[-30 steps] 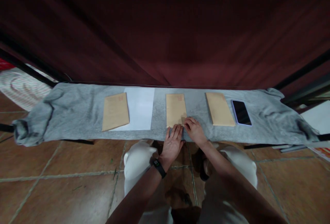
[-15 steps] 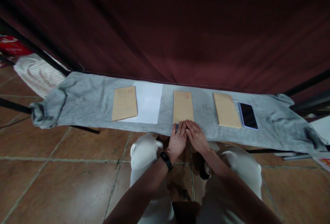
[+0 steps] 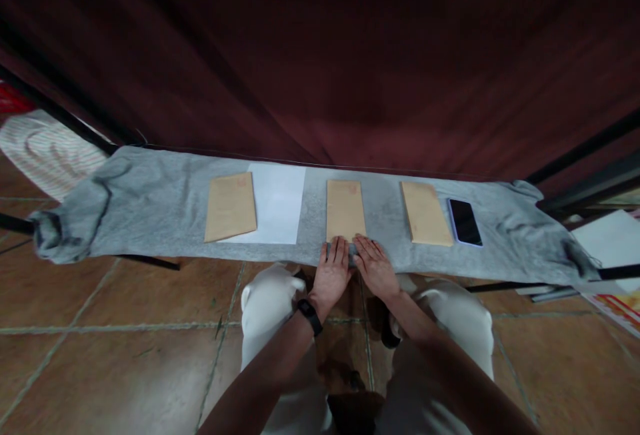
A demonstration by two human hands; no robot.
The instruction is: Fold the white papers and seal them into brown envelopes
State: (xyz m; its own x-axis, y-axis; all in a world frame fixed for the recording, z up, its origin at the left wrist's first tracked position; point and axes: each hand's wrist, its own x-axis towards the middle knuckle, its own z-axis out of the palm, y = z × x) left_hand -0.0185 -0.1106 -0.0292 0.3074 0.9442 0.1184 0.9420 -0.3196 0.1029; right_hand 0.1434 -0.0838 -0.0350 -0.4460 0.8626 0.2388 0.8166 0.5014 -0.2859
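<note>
A brown paper envelope point(image 3: 346, 208) lies flat on the grey cloth, upright to me, a faint reddish mark near its top right corner. My left hand point(image 3: 331, 276), with a black band on the wrist, rests its outstretched fingers on the near left end of that envelope. Beside it, my right hand point(image 3: 375, 268) lies flat with fingers extended over the near right corner. A small gap shows between the two hands. Under the fingers, the envelope's near edge is partly hidden.
Leftward, another brown envelope point(image 3: 231, 208) overlaps a white paper sheet point(image 3: 277, 205). To the right lie a stack of brown envelopes point(image 3: 427, 213) and a phone point(image 3: 465, 222) in a purple case. Grey cloth point(image 3: 150, 201) covers the narrow bench; a dark red curtain point(image 3: 320, 88) hangs behind.
My two hands have drawn slightly apart from each other along the envelope's near edge. The whole view has shifted a little, so everything appears further left.
</note>
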